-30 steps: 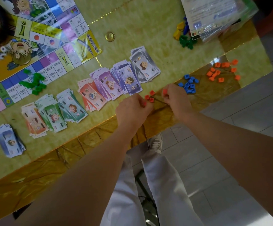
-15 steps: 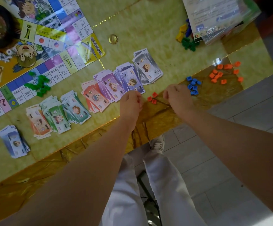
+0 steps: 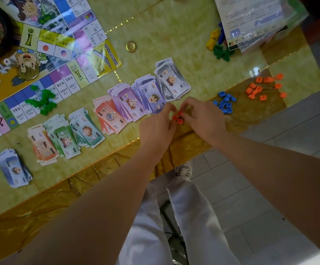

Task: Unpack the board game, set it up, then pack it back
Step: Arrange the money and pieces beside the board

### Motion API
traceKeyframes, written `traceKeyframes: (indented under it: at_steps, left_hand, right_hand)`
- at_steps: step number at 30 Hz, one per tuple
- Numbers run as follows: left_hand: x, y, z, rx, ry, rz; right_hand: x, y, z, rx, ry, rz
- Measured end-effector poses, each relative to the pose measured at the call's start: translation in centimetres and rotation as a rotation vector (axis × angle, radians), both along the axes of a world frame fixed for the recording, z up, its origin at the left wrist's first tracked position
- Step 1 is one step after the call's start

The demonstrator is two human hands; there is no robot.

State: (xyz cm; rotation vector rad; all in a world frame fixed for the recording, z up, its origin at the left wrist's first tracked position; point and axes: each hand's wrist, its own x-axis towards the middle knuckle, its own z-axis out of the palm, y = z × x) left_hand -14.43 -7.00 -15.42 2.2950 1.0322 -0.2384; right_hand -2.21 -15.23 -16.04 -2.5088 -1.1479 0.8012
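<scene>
Glossy yellow-green surface [image 3: 174, 35] with a brown marbled border, seen from above at its near edge. On that border, right hand [image 3: 203, 119] with a narrow grip: thumb and forefinger closed on the farthest of a few red pieces [image 3: 180, 121]. Left hand [image 3: 156, 129] just beside it, fingers curled toward the same cluster; cannot tell whether that grip encloses anything. Other red pieces flat on the surface between the two hands.

Just right of the right hand, a loose heap of blue pieces [image 3: 225, 103]; farther right, scattered orange pieces [image 3: 258, 88]. Left of the hands, banknotes [image 3: 128, 102] fanned in overlapping stacks, grey, purple, red, green, orange, with one blue stack set apart at the far left.

Beyond the notes, game board [image 3: 46, 44] spread open at the upper left, green pieces [image 3: 44, 101] piled on its near edge. Gold coin [image 3: 131, 46] alone near the board's corner. At the upper right, clear bag [image 3: 254, 20] with a printed sheet inside, and yellow pieces [image 3: 211, 40] at its left edge.

Below the surface edge, pale trousers [image 3: 184, 217], one shoe [image 3: 184, 169] and grey tiled floor [image 3: 270, 188]
</scene>
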Motion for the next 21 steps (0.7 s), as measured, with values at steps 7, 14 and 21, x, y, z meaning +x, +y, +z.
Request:
traceKeyframes:
  at_steps: [7,14,21]
  left_hand:
    - [0.4,-0.2,-0.3,0.044,0.042,0.015]
    - [-0.7,0.4,0.0,-0.042,-0.072,0.183]
    - [-0.8,0.4,0.5,-0.313,-0.212,0.486]
  right_hand:
    - [0.3,-0.6,-0.3,0.051,0.051,0.075]
    - [-0.7,0.2,0.0,0.049,0.068,0.013]
    - [-1.7,0.0,-0.1,-0.125,-0.122,0.217]
